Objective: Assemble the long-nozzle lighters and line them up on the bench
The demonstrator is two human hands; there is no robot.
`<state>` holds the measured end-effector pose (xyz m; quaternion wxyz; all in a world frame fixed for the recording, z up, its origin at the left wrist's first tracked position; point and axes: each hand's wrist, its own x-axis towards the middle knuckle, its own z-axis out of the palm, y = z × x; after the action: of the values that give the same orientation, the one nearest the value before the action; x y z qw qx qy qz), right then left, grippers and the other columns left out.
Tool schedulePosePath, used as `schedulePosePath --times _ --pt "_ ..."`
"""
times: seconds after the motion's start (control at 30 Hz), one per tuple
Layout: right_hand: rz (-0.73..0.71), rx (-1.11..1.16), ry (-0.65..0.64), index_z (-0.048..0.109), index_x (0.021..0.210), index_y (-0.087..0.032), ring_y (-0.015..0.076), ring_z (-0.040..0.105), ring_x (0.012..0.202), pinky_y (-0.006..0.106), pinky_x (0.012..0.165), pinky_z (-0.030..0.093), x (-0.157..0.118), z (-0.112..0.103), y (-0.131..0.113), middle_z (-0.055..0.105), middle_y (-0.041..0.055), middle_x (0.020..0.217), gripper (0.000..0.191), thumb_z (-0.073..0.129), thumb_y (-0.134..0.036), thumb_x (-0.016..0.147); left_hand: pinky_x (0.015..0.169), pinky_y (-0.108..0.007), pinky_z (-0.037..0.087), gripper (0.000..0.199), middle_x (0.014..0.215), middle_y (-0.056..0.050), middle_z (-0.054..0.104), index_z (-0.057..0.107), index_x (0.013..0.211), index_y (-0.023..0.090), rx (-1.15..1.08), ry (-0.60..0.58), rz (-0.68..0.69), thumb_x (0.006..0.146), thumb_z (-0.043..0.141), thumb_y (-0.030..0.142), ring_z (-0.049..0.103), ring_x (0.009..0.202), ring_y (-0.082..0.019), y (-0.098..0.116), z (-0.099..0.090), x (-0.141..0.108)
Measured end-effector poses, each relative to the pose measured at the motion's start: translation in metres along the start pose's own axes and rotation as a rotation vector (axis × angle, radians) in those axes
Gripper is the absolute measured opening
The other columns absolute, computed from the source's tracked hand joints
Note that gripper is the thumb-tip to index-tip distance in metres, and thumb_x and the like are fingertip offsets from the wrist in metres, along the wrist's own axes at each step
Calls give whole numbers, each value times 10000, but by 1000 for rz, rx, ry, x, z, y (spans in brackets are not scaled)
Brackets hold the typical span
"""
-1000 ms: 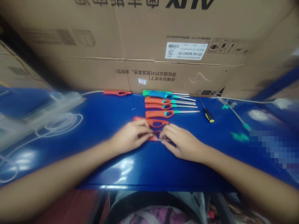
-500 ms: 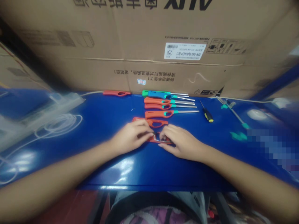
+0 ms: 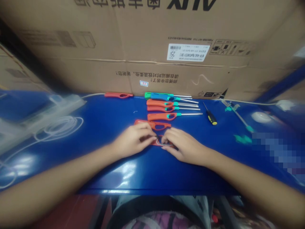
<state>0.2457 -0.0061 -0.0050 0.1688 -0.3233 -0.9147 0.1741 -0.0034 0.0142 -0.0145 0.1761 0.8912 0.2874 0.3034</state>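
Note:
An open red lighter shell half (image 3: 154, 143) lies on the blue table between my hands, with a thin white wire (image 3: 160, 143) curving along its inside. My left hand (image 3: 137, 140) is closed, thumb and forefinger pinching at the wire's left end beside a small dark piece. Bent around the shell's right end are the fingers of my right hand (image 3: 183, 144), thumb below and forefinger above. What lies under its fingertips is partly hidden. Just beyond, another red shell half (image 3: 160, 126) rests partly behind my left fingers.
Several long-necked gas lighters (image 3: 162, 116) lie stacked away from me. A black-and-yellow screwdriver (image 3: 211, 117) is right of them, then teal parts (image 3: 243, 139) and a metal rod (image 3: 238, 116). A red lighter body (image 3: 118, 95) sits by the cardboard box (image 3: 100, 76). White cable (image 3: 59, 127) coils left.
Both hands stay almost in place over the shell. The right fingers have shifted slightly, and the white wire's curve looks a little different inside the shell.

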Motion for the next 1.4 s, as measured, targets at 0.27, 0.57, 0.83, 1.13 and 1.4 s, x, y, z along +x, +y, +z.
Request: schedulePosePath --times 0.27,0.57,0.83,1.13,1.4 --pt "38 13 -20 568 966 -180 200 551 861 336 781 449 2 -2 -3 633 62 939 58 606 -225 964 752 -271 540 123 921 -50 681 745 979 172 5 -5 2 957 626 196 660 835 -149 1 -1 1" --pt "6 -18 -26 574 1024 -175 211 555 910 355 825 451 0 1 -1 643 78 1011 82 596 -232 970 755 -271 539 116 910 -46 679 746 977 169 3 -3 2 950 635 192 658 826 -146 1 -1 1" --pt "-37 14 -18 575 990 -187 200 552 891 349 835 438 0 1 2 644 66 981 30 573 -216 981 755 -268 544 110 914 -45 693 741 979 174 2 17 9 951 637 194 666 825 -145 1 0 0" --pt "21 18 -12 561 944 -192 174 533 792 306 766 401 1 -1 -1 608 30 872 67 606 -240 957 747 -258 530 110 907 -44 692 748 969 168 3 9 7 947 644 196 667 820 -144 0 0 0" --pt "-11 -108 -26 539 847 -189 149 482 695 294 707 338 2 3 0 578 -1 788 229 610 -367 974 740 -262 525 129 912 -43 691 747 968 173 9 -40 -18 959 632 230 662 819 -147 2 1 0"
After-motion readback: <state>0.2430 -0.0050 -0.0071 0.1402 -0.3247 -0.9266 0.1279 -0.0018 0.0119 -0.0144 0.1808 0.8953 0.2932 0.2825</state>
